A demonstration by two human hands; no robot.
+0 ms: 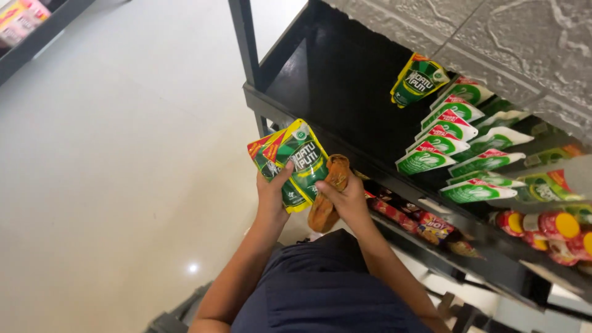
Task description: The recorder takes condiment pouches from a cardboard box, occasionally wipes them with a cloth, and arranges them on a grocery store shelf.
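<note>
My left hand (271, 194) grips two green and yellow sachet pouches (290, 163), fanned together, thumb pressed on the front one. Against the lower edge of those pouches rests my right hand (345, 198), which also holds a brown crumpled cloth (330, 194) hanging below its fingers. Both hands are in front of the black shelf (320, 80), left of the stocked goods. One more green and yellow pouch (418, 80) lies alone on the dark shelf board further back.
Rows of green and white pouches (456, 157) fill the shelf to the right. Below them sit red and yellow capped packs (555, 231) and snack packets (425, 225). Pale tiled floor (123, 154) spreads to the left, with another rack (31, 28) at the top left.
</note>
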